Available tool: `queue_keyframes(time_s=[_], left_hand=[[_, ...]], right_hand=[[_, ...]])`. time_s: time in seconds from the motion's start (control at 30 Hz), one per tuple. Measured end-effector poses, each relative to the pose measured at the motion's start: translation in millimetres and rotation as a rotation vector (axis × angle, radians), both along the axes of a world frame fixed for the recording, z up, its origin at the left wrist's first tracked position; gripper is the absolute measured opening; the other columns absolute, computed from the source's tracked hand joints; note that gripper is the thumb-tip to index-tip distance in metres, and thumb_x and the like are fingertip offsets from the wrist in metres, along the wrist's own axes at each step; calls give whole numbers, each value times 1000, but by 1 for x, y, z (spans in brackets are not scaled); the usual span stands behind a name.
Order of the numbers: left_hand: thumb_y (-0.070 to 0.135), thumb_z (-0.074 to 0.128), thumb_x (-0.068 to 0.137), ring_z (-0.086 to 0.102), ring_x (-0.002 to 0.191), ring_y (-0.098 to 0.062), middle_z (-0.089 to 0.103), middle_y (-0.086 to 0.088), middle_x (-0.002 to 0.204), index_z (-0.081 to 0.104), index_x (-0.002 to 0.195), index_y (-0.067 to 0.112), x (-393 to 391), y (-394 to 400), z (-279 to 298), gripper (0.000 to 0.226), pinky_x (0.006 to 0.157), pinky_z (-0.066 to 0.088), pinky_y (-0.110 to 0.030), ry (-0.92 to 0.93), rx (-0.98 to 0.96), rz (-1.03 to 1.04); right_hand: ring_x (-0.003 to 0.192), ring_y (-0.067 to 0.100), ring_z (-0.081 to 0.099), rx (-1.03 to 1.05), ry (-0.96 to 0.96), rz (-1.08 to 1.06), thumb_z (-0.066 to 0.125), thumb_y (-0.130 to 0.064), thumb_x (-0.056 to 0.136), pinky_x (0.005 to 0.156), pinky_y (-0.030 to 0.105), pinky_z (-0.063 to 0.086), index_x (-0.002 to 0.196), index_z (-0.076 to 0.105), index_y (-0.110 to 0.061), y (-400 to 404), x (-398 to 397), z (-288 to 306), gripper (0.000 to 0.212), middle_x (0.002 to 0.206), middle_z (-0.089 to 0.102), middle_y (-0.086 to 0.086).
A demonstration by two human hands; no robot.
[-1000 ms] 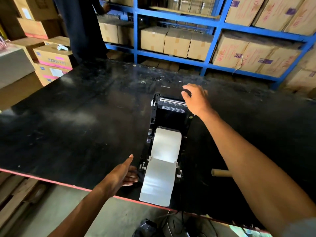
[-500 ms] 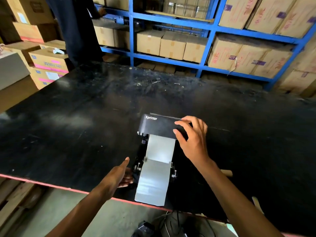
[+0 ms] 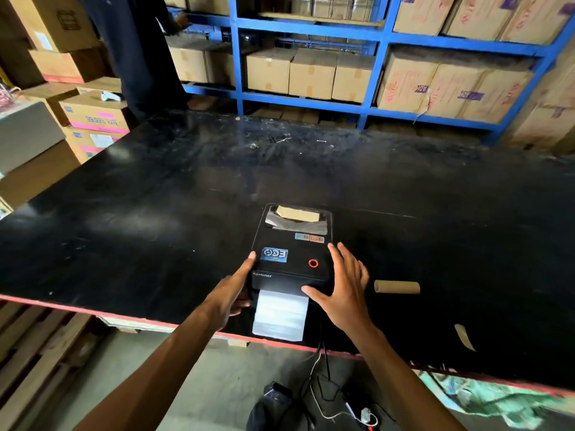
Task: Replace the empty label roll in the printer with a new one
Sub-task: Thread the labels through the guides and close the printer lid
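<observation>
The black label printer (image 3: 292, 253) sits near the table's front edge with its lid down. A strip of white labels (image 3: 280, 312) comes out of its front slot and hangs over the edge. The roll shows through the lid window (image 3: 295, 217). My left hand (image 3: 231, 290) rests flat against the printer's left front corner. My right hand (image 3: 342, 290) lies with spread fingers on its right front corner. The empty cardboard core (image 3: 396, 287) lies on the table to the right.
The black table (image 3: 155, 213) has a red front edge. Cables and a dark bag (image 3: 311, 399) lie on the floor below. Blue shelving (image 3: 370, 104) with cardboard boxes stands behind, and a person (image 3: 137, 51) stands at the far left.
My right hand swung the lid from upright down onto the printer, covering the roll. It now rests on the right front corner. My left hand moved up against the left corner.
</observation>
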State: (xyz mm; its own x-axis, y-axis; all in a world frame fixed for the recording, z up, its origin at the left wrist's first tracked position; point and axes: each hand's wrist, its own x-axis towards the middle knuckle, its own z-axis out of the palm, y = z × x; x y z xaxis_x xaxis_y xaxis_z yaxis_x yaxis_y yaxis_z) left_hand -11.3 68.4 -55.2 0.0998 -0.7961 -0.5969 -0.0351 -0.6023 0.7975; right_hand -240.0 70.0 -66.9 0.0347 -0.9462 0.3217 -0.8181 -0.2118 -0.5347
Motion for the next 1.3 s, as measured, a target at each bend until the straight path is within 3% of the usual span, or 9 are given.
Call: queue_keyframes(time_s=[0.17, 0.3, 0.4, 0.5, 0.73, 0.87, 1.0, 1.1, 1.3], left_hand=[[78, 56, 65, 60, 92, -27, 69, -11, 97, 65, 95, 12, -2, -3, -12, 74, 79, 46, -38, -34, -7, 53], [77, 58, 63, 63, 87, -20, 71, -4, 91, 65, 86, 18, -2, 2, -17, 64, 68, 41, -32, -14, -27, 54], [78, 59, 62, 64, 89, -21, 73, -3, 89, 68, 88, 17, -2, 6, -23, 67, 79, 42, -36, -8, -46, 71], [73, 60, 67, 67, 81, -14, 75, 3, 78, 70, 86, 16, -4, 6, -24, 61, 61, 42, -25, -9, -77, 105], [69, 60, 70, 70, 59, -4, 76, 8, 66, 74, 83, 13, -8, 7, -28, 59, 56, 39, -19, 5, -130, 155], [68, 59, 71, 69, 65, -7, 76, 8, 64, 73, 83, 13, -8, 6, -29, 58, 56, 39, -20, 17, -139, 186], [65, 60, 74, 68, 50, -1, 74, 11, 58, 72, 80, 14, -9, 6, -31, 52, 55, 40, -21, 23, -156, 190], [63, 61, 74, 68, 53, -4, 74, 9, 60, 71, 81, 14, -11, 7, -29, 51, 53, 40, -20, 30, -152, 208], [62, 60, 76, 66, 63, -8, 73, 2, 75, 69, 81, 16, -12, 7, -24, 47, 52, 40, -20, 47, -150, 214]], right_hand=[[141, 27, 25, 420, -568, -239, 59, -67, 73, 116, 47, 19, 145, 20, -29, 3, -5, -5, 91, 155, 27, 6], [130, 22, 43, 665, -840, -227, 61, -60, 77, 98, 29, 31, 140, 38, -19, 6, -2, -12, 79, 145, 43, 6], [94, 6, 58, 682, -892, -149, 63, -63, 70, 90, 31, 35, 85, 68, -34, 7, 0, -21, 33, 105, 64, -13], [79, 1, 55, 655, -853, -138, 62, -63, 72, 84, 34, 39, 64, 65, -34, 5, -1, -27, 30, 80, 58, -21], [101, 13, 54, 643, -983, -168, 60, -63, 74, 93, 45, 46, 73, 61, -35, 6, 3, -33, 28, 108, 58, -13], [82, 7, 53, 610, -991, -165, 59, -65, 72, 89, 38, 43, 75, 60, -36, 7, 5, -35, 29, 89, 58, -12], [109, 20, 53, 618, -1001, -170, 60, -62, 74, 100, 47, 43, 78, 62, -31, 7, 6, -32, 32, 116, 57, -8], [116, 29, 49, 626, -1001, -175, 60, -62, 74, 102, 51, 41, 93, 63, -21, 9, 6, -31, 46, 129, 52, 12], [114, 25, 48, 617, -1011, -187, 59, -61, 75, 101, 52, 41, 83, 64, -25, 9, 7, -31, 38, 130, 51, 12]])
